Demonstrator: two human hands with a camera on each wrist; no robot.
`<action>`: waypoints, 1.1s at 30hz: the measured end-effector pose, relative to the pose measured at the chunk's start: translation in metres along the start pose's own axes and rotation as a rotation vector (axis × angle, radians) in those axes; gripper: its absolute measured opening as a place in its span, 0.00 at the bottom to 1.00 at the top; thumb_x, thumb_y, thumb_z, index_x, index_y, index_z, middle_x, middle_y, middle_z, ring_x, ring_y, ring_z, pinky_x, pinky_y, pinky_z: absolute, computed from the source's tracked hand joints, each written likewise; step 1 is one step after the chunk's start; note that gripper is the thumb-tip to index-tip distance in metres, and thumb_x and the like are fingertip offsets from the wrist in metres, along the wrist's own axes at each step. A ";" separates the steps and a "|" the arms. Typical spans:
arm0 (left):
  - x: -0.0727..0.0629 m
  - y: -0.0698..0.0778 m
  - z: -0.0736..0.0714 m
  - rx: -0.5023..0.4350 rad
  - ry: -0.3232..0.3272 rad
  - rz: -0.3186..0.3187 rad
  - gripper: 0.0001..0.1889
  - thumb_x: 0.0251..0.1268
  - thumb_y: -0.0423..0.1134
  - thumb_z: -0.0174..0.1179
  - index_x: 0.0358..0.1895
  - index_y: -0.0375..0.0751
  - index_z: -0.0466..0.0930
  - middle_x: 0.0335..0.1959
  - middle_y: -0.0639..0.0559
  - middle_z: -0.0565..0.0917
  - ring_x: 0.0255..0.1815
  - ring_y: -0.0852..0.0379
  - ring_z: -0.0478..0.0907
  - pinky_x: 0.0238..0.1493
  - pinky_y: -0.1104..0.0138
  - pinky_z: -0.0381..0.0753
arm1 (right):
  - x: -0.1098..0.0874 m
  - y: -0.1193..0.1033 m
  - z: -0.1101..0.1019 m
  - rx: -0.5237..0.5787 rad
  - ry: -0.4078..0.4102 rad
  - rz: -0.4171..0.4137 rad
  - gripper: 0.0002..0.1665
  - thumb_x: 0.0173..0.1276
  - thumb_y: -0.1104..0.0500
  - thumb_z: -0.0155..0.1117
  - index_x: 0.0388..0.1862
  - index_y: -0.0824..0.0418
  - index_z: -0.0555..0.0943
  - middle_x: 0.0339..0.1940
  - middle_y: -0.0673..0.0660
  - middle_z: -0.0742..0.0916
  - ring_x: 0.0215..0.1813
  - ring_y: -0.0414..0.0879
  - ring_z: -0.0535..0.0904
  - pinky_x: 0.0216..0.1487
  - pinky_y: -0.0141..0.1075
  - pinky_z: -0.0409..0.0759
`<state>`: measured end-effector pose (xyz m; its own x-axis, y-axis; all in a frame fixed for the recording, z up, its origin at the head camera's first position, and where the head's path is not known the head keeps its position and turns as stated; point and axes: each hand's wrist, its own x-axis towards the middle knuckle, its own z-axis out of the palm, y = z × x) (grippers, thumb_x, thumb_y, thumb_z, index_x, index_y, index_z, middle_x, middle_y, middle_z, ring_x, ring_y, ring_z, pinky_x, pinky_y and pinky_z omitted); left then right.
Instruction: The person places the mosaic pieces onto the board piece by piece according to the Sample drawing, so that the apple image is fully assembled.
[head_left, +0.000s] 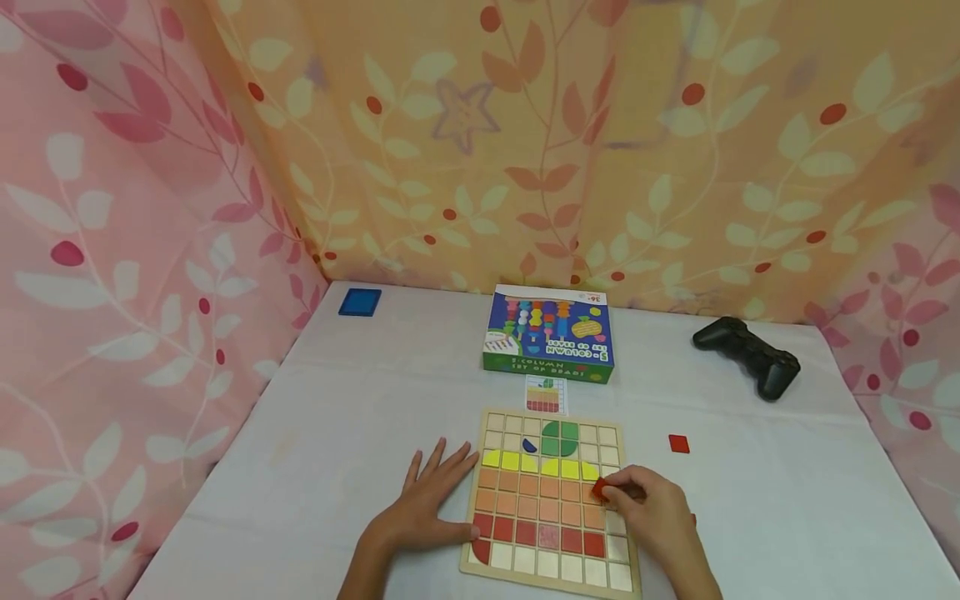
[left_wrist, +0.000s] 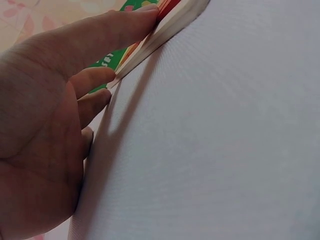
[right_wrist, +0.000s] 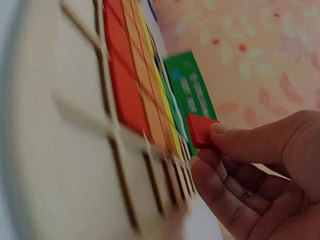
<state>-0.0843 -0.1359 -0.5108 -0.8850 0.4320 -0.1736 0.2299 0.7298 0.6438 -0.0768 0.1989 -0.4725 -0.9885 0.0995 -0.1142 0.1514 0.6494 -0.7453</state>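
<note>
A wooden grid board (head_left: 555,587) lies on the table, filled with rows of yellow, orange and red tiles, a green group near the top and a small blue half-round piece (head_left: 529,446). My right hand (head_left: 660,512) pinches a red square tile (right_wrist: 201,131) between thumb and fingers, above the board's right side. With fingers spread, my left hand (head_left: 423,508) rests at the board's left edge. Its thumb touches the board's rim near the red row, as the left wrist view also shows. A small pattern card (head_left: 546,395) lies just beyond the board.
Behind the card stands a bead-set box (head_left: 549,333). A black game controller (head_left: 747,357) lies at the back right, and a blue square tray (head_left: 360,302) at the back left. One loose red tile (head_left: 678,444) is right of the board; another peeks out beside my right wrist.
</note>
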 end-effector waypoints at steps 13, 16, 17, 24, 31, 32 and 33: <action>0.000 -0.001 0.000 0.004 -0.002 0.039 0.52 0.52 0.69 0.67 0.80 0.57 0.57 0.80 0.56 0.55 0.82 0.46 0.33 0.73 0.41 0.26 | -0.024 -0.033 0.077 0.129 -0.300 -0.502 0.07 0.62 0.65 0.74 0.30 0.53 0.86 0.31 0.39 0.83 0.31 0.32 0.74 0.32 0.29 0.78; 0.000 -0.002 0.000 0.004 0.000 0.041 0.52 0.52 0.69 0.67 0.80 0.57 0.56 0.80 0.56 0.55 0.82 0.46 0.33 0.73 0.42 0.25 | -0.029 -0.038 0.083 0.102 -0.330 -0.573 0.09 0.61 0.67 0.74 0.29 0.53 0.85 0.30 0.39 0.82 0.30 0.31 0.73 0.30 0.27 0.77; 0.000 -0.002 0.000 0.005 0.001 0.040 0.52 0.52 0.69 0.67 0.80 0.57 0.56 0.80 0.56 0.55 0.82 0.46 0.33 0.73 0.42 0.26 | -0.029 -0.039 0.084 0.083 -0.341 -0.584 0.09 0.61 0.67 0.74 0.29 0.53 0.84 0.30 0.38 0.81 0.30 0.31 0.72 0.30 0.27 0.76; -0.001 -0.002 0.000 0.000 0.006 0.036 0.52 0.52 0.67 0.68 0.80 0.57 0.57 0.80 0.56 0.55 0.82 0.46 0.33 0.73 0.42 0.25 | -0.035 -0.043 0.087 -0.056 -0.381 -0.642 0.10 0.58 0.63 0.76 0.26 0.51 0.83 0.27 0.37 0.75 0.29 0.30 0.68 0.29 0.25 0.72; -0.002 -0.004 0.000 -0.010 0.002 0.043 0.51 0.52 0.67 0.68 0.80 0.56 0.57 0.80 0.55 0.56 0.82 0.45 0.34 0.73 0.42 0.25 | -0.040 -0.044 0.090 -0.107 -0.374 -0.694 0.09 0.58 0.60 0.78 0.23 0.50 0.85 0.27 0.36 0.73 0.30 0.29 0.66 0.30 0.24 0.70; -0.002 -0.004 0.000 -0.011 0.003 0.043 0.51 0.52 0.67 0.67 0.80 0.55 0.57 0.80 0.56 0.56 0.82 0.45 0.34 0.73 0.42 0.25 | -0.041 -0.044 0.090 -0.103 -0.389 -0.688 0.09 0.58 0.60 0.77 0.23 0.50 0.86 0.27 0.35 0.73 0.31 0.29 0.66 0.31 0.24 0.71; -0.002 -0.004 0.000 -0.012 0.004 0.043 0.51 0.53 0.67 0.67 0.80 0.55 0.57 0.80 0.56 0.56 0.82 0.45 0.34 0.73 0.42 0.25 | -0.041 -0.045 0.090 -0.093 -0.409 -0.679 0.08 0.59 0.61 0.77 0.23 0.50 0.87 0.27 0.35 0.74 0.31 0.29 0.67 0.31 0.24 0.72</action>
<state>-0.0834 -0.1399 -0.5131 -0.8761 0.4606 -0.1421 0.2631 0.7040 0.6597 -0.0431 0.0980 -0.4935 -0.7836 -0.6132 0.0993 -0.5019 0.5308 -0.6829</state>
